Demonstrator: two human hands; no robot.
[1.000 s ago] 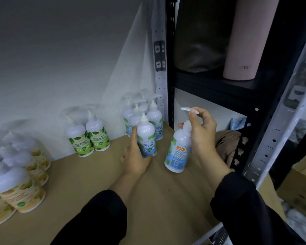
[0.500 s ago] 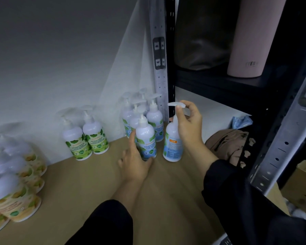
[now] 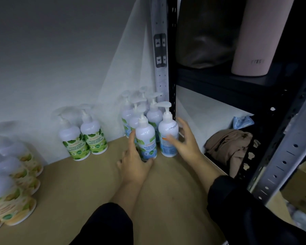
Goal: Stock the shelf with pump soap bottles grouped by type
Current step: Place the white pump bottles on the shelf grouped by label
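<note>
On the brown shelf board [image 3: 95, 191], a cluster of white pump bottles with blue labels [image 3: 154, 115] stands in the back right corner. My left hand [image 3: 132, 165] grips the base of the front blue-label bottle [image 3: 146, 138], which is upright. Just right of it stands another blue-label bottle [image 3: 167, 128], turned with its back label outward. My right hand [image 3: 187, 145] is beside that one with fingers spread, thumb across its label. Two green-label bottles [image 3: 85, 138] stand against the wall at centre left. Several yellow-label bottles [image 3: 11, 191] crowd the left edge, blurred.
A grey perforated upright [image 3: 160, 50] and a black rack [image 3: 210, 76] border the shelf on the right. The rack holds a pink cylinder [image 3: 254, 41], a dark bag [image 3: 205, 32] and, lower down, a beige cloth [image 3: 226, 147]. A cardboard box [image 3: 300, 188] sits far right.
My right hand carried the bottle in to the right of the front one, set it on the board, and has slid from its pump head down to its side. My left hand stayed put.
</note>
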